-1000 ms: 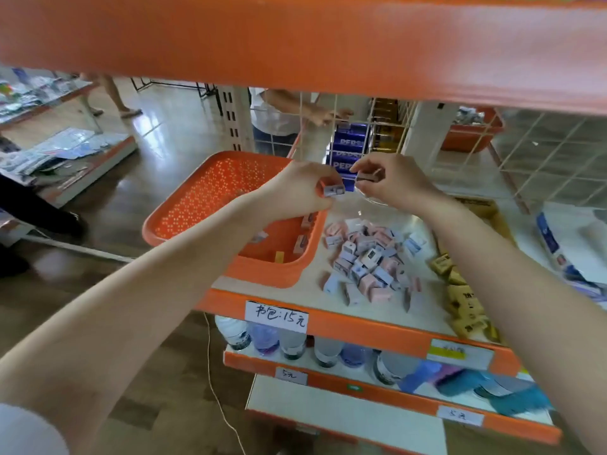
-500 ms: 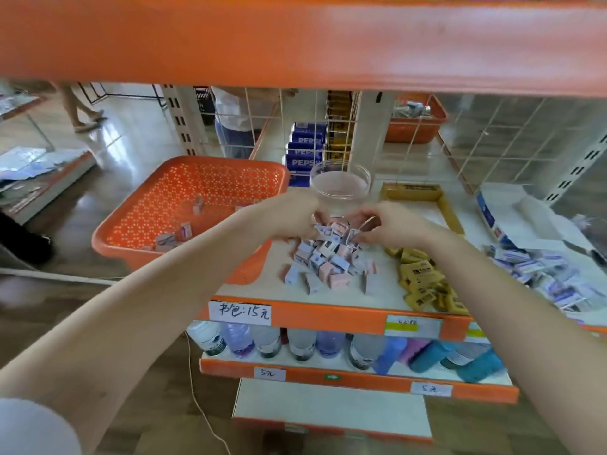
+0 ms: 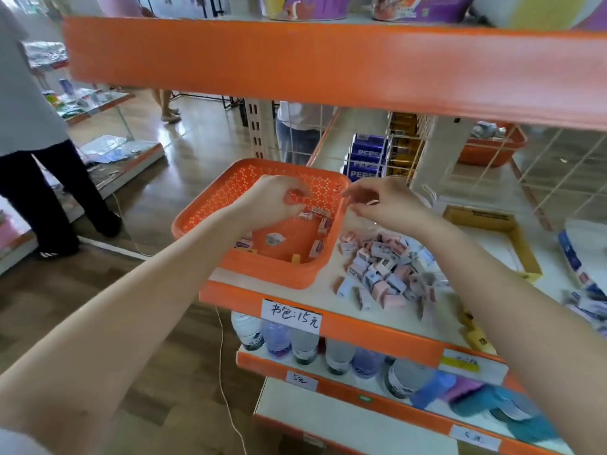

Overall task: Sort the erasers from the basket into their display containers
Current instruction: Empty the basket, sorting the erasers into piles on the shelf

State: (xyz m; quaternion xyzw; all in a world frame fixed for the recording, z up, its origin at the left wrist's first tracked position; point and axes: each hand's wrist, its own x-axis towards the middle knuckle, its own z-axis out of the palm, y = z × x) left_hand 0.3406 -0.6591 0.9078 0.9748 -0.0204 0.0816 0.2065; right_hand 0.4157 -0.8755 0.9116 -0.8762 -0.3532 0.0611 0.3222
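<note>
Your left hand (image 3: 274, 200) is over the orange perforated plastic basket (image 3: 262, 269), near its 12 o'clock wall. The fingers are curled and closed around a small pink eraser (image 3: 295, 196). The picture is blurred there, so I cannot tell which way the long axis of this eraser points.

Your right hand (image 3: 389, 203) is at 3 o'clock from the left one, just past the right rim of the basket. Its fingers are apart and loosely bent, and the index finger reaches toward 9 o'clock. Behind it, at 2 o'clock, is the edge of a clear round plastic container (image 3: 428, 197), mostly hidden.

Inside the basket, several loose erasers (image 3: 316, 248) lie along the 3 o'clock wall. The farthest one lies flat, with its long axis about from 9 to 3. The two nearer ones run about from 1 to 7, along the wall. One more is at the 8 o'clock side, by your left forearm.

The basket stands on the white shelf board (image 3: 315, 292), overhanging its left end. At 4 o'clock from the basket, a heap of pink and pale blue erasers in paper sleeves (image 3: 384, 267) lies on the board, pointing in all directions. A yellow cardboard tray (image 3: 525, 254) is at 3 o'clock from the heap.
</note>
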